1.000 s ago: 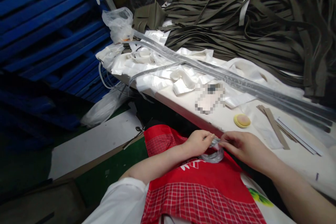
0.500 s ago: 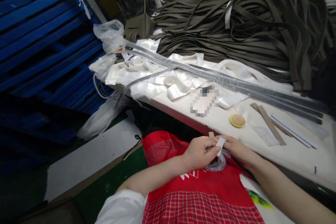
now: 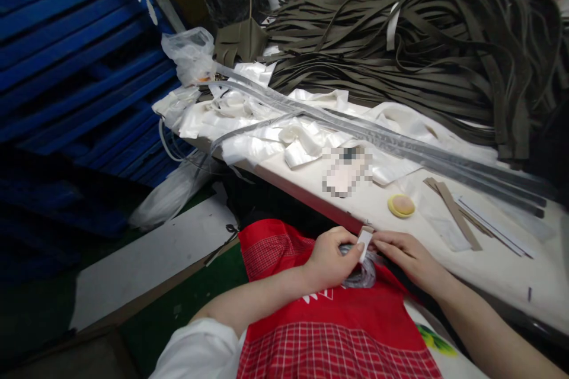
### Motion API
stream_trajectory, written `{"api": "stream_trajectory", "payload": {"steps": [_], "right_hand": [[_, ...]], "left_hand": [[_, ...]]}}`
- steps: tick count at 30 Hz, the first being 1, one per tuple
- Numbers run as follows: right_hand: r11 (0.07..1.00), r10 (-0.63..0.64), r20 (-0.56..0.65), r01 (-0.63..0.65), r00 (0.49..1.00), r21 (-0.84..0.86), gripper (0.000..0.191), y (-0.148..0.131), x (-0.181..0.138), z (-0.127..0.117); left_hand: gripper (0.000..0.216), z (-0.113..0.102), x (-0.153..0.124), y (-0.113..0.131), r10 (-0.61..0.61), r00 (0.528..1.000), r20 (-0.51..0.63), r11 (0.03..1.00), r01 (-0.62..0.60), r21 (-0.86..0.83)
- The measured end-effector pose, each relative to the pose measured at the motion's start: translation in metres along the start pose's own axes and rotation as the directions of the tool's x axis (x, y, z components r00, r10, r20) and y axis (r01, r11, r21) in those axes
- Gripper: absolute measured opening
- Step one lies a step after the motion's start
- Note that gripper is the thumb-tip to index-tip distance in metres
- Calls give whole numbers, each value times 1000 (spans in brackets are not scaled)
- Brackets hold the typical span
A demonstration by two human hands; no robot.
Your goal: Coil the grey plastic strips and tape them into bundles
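Note:
My left hand (image 3: 335, 257) is closed on a coil of greyish clear plastic strip (image 3: 365, 275), held just above the lap. Its thumb presses a short strip of white paper (image 3: 365, 243) that wraps over the upper part of the coil. A brownish end shows at the top of the paper. My right hand (image 3: 406, 254) is close on the other side. Its fingers are pressed together, with the tips at the paper's right edge; what they pinch is hidden.
On the white table (image 3: 493, 275) lie a blurred-out object (image 3: 347, 174), a yellow-rimmed round piece (image 3: 401, 205), brown strips (image 3: 457, 216) and long clear plastic strips (image 3: 382, 136). Behind is a heap of dark olive straps (image 3: 400, 53). Blue stacked slats (image 3: 80, 71) stand at left.
The paper's brownish end has come over to meet the white part on top of the coil. My right hand has drawn back slightly to the right, its fingers now straighter.

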State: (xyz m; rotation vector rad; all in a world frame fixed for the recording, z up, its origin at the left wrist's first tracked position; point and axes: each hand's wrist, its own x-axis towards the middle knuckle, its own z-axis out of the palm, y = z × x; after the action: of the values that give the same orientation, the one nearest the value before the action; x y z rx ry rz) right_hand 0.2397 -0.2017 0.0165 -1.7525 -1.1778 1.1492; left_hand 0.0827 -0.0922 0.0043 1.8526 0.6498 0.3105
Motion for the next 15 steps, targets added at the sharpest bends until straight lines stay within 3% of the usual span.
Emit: {"api": "stream_trajectory", "payload": {"steps": [3, 6, 10, 12, 15], "right_hand": [[998, 54, 13, -55, 998, 36, 32, 3, 1, -3], [990, 86, 41, -90, 995, 107, 27, 8, 5, -3], [994, 35, 85, -44, 996, 104, 20, 4, 7, -3], [999, -13, 48, 14, 999, -29, 17, -2, 3, -2], [915, -148, 7, 140, 989, -379, 21, -7, -8, 1]], "left_hand": [[13, 3, -3, 4, -17, 998, -59, 1000, 17, -17], [23, 6, -7, 6, -36, 998, -60, 999, 34, -21], [29, 3, -9, 7, -13, 999, -29, 1000, 13, 10], [31, -1, -7, 5, -27, 1000, 12, 999, 26, 34], [34, -8, 1, -3, -174, 955, 241, 980, 193, -58]]}}
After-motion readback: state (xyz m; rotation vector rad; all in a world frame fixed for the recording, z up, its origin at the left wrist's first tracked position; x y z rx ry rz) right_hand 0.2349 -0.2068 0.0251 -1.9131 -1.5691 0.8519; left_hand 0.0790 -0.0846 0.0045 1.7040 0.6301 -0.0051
